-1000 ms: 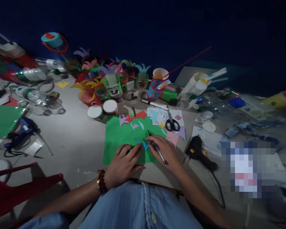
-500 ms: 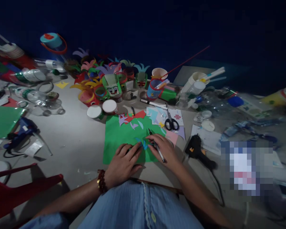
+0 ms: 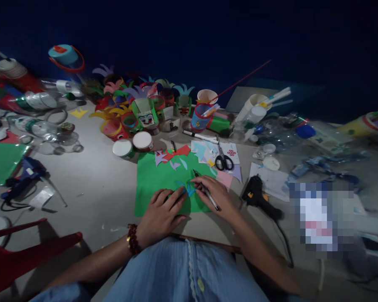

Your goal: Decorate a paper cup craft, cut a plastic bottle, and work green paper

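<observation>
A green sheet point(image 3: 154, 180) lies on the table before me. My left hand point(image 3: 164, 212) rests flat on its lower part, fingers stretched out, with the fingertips at a small blue paper cutout point(image 3: 189, 189). On the right side of the cutout, my right hand point(image 3: 214, 193) holds a pen point(image 3: 211, 196) between its fingers. The pen slants, its dark tip pointing away from me, apparently off the paper. The fingertips of my right hand are close to the cutout; whether they touch it I cannot tell.
Paper scraps point(image 3: 182, 152) and black-handled scissors point(image 3: 224, 161) lie at the sheet's far edge. A black glue gun point(image 3: 258, 193) is on the right, a blue glue gun point(image 3: 27, 176) on the left. Decorated paper cups point(image 3: 145, 113), white-lidded jars point(image 3: 143, 141) and plastic bottles point(image 3: 34, 126) stand or lie farther back.
The whole scene has shifted slightly left in the picture. Both hands keep nearly the same place on the sheet, and the pen is held much as before.
</observation>
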{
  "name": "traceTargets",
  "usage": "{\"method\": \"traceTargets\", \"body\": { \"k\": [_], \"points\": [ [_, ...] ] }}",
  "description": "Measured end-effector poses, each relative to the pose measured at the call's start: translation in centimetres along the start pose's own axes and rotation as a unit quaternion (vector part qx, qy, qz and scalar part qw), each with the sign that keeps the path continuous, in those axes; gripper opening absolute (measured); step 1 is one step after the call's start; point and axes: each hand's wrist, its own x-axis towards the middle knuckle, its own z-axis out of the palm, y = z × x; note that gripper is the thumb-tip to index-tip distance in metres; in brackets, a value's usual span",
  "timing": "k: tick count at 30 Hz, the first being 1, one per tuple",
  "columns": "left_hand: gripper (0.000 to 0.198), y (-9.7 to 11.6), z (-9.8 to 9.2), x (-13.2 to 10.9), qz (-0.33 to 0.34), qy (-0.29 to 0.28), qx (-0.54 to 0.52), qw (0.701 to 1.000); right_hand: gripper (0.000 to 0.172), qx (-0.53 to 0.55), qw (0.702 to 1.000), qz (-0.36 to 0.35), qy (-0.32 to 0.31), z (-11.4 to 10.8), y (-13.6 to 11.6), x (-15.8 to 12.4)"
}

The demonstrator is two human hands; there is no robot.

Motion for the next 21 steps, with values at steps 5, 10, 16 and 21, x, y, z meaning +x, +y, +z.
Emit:
{"method": "traceTargets", "body": {
  "k": [5, 10, 16, 21],
  "points": [
    [0.051, 0.0, 0.0, 0.0, -0.001, -0.005, 0.002, 1.0, 0.028, -0.007, 1.0, -0.012, 0.003, 0.1, -0.2, 0.1],
    [0.053, 0.0, 0.1, -0.1, -0.004, -0.003, 0.01, 1.0, 0.028, -0.02, 1.0, -0.014, 0.002, 0.4, 0.3, 0.1],
    [0.052, 0.0, 0.2, 0.0, -0.005, 0.002, 0.019, 1.0, 0.026, 0.023, 1.0, -0.001, 0.016, 0.5, 0.6, 0.0],
    [0.054, 0.0, 0.3, 0.0, -0.005, 0.004, 0.024, 1.0, 0.023, 0.132, 0.989, 0.043, 0.053, 0.1, 1.1, -0.3]
  ]
}}
